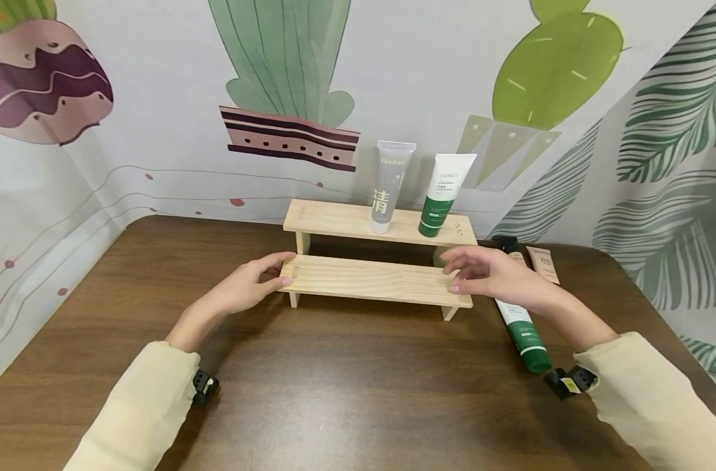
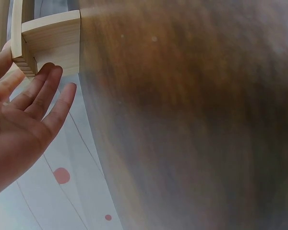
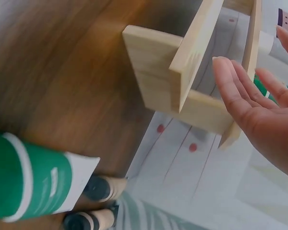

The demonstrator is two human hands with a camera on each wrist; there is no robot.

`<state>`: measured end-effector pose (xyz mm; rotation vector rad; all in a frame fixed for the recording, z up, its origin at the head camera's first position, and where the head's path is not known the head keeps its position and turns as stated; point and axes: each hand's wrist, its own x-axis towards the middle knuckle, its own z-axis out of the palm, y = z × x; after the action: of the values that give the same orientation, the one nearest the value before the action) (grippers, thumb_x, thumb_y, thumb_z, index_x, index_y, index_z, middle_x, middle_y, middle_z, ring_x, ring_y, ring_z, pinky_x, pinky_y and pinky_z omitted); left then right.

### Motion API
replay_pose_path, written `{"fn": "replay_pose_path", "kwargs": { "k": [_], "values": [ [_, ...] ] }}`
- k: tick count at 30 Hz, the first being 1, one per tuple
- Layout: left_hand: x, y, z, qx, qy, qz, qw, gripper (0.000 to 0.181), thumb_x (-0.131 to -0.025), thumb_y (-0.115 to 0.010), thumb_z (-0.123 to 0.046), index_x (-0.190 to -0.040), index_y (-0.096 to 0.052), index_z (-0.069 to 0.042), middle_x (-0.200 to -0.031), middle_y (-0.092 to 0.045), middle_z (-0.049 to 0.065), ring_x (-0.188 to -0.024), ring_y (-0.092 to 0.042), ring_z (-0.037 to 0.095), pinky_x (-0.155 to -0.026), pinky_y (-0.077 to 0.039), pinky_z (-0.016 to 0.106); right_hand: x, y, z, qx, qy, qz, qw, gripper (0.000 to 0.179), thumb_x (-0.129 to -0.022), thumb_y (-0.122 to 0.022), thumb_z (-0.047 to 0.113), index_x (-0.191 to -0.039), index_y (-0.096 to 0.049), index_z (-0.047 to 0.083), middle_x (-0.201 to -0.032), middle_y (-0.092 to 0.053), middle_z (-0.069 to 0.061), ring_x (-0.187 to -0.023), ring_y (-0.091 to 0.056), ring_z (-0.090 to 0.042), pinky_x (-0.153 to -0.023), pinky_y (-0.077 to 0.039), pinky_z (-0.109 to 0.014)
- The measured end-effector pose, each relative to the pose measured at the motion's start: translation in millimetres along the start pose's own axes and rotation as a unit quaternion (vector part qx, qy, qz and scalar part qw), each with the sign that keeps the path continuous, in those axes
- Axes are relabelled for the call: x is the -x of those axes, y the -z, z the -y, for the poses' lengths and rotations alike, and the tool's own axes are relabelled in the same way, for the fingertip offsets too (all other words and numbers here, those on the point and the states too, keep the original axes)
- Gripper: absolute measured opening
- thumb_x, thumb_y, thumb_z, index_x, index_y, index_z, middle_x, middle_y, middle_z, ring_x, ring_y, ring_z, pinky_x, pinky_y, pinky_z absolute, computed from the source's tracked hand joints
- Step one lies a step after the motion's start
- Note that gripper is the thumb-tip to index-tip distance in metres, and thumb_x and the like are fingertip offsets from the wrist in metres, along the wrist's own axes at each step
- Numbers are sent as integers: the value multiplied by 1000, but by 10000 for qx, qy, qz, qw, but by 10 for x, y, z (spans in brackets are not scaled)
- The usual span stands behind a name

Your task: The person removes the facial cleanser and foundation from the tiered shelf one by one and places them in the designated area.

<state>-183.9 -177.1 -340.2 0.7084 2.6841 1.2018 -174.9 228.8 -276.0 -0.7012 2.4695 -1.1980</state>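
Note:
A two-tier wooden shelf stands on the table. My left hand holds the left end of its lower board between thumb and forefinger; in the left wrist view the other fingers extend loosely beside the shelf's side panel. Over the board's right end is my right hand, its fingers loosely bent and holding nothing. The right wrist view shows a gap between that hand and the lower board. On the upper board stand a grey tube and a white-and-green tube.
Right of the shelf, another white-and-green tube lies on the brown table, partly behind my right hand. Near it are a small beige tube and a black-capped item. A cactus-printed cloth hangs behind the table.

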Motion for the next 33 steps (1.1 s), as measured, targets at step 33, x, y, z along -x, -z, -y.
{"fn": "replay_pose_path", "kwargs": {
  "k": [33],
  "values": [
    [-9, -4, 34, 78, 78, 33, 9999, 46, -92, -55, -13, -134, -40, 0, -112, -56, 17, -103, -53, 29, -86, -40, 42, -615, -276, 488, -748, 326, -1166, 9898, 52, -83, -65, 3, -129, -41, -4, -120, -51, -20, -110, -51, -28, -88, -44, -34]
  ]
}}
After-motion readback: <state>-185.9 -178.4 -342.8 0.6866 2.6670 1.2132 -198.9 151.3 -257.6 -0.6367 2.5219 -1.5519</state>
